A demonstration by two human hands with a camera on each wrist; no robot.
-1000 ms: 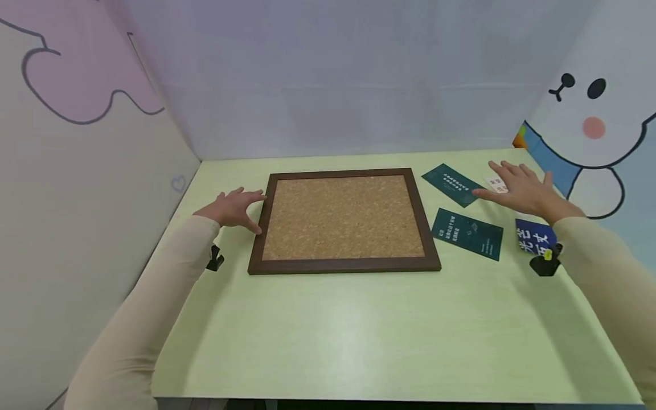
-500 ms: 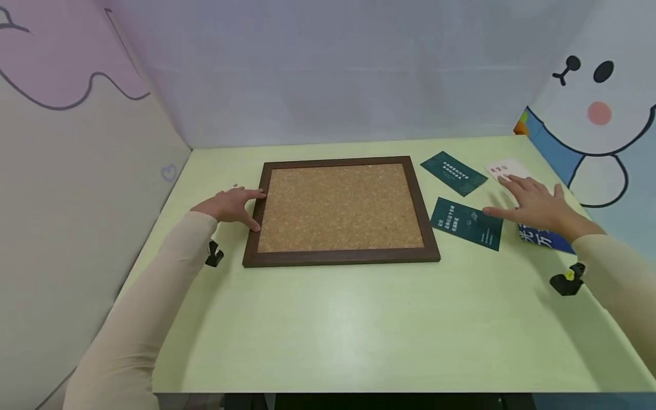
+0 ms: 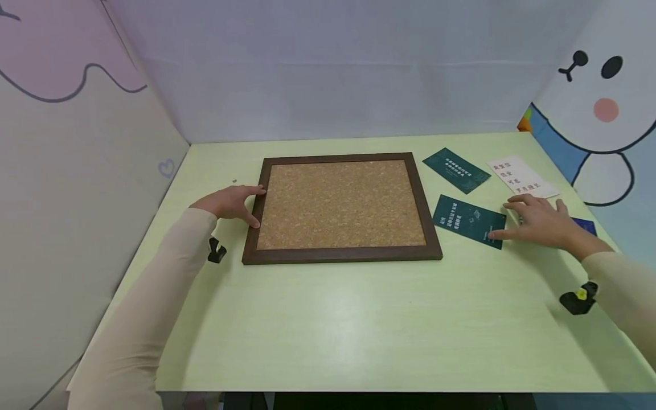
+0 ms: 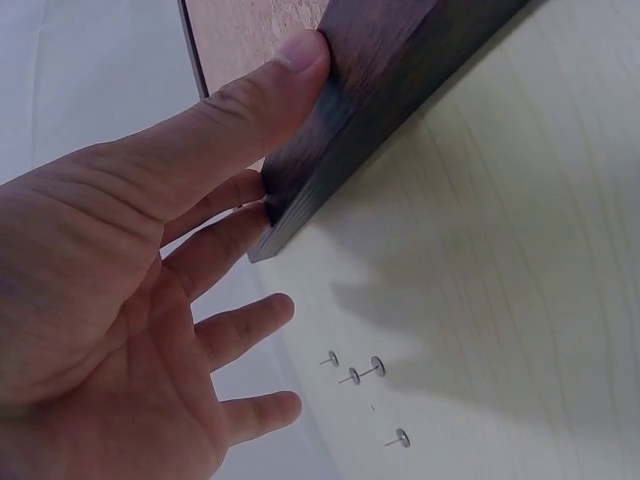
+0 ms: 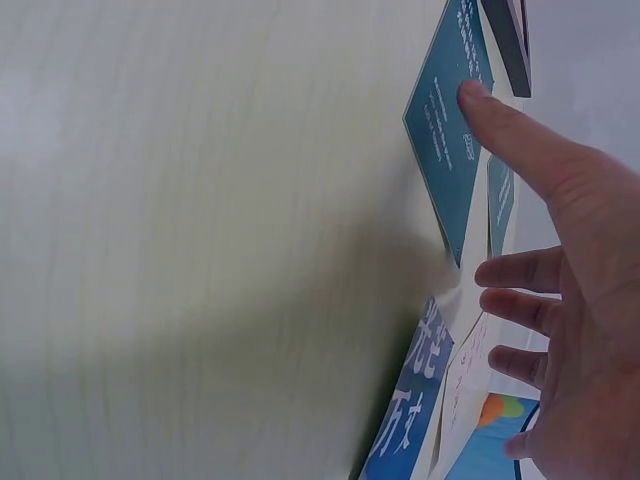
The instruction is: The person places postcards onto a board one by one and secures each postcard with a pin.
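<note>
A corkboard (image 3: 340,205) in a dark brown wooden frame lies flat on the table. At its left side my left hand (image 3: 229,203) touches the frame with thumb and fingertips, the fingers fairly straight; the left wrist view shows the thumb (image 4: 250,110) on the rim. My right hand (image 3: 545,222) spreads over the cards at the right, palm down. Its thumb tip is over the corner of the nearer green card (image 3: 463,219); contact cannot be told. Under this hand, a blue card (image 5: 410,390) with white characters is partly hidden in the head view.
Behind lie another green card (image 3: 456,169) and a white card (image 3: 520,175) with reddish writing. Several small metal pushpins (image 4: 377,366) are on the table beyond the left hand. A pale wall (image 3: 338,74) backs the light green table (image 3: 338,319), with more walls at either side.
My right hand has come toward me and slightly right, lowering over the cards and uncovering the white one. The left hand stays at the frame. The head view has shifted slightly.
</note>
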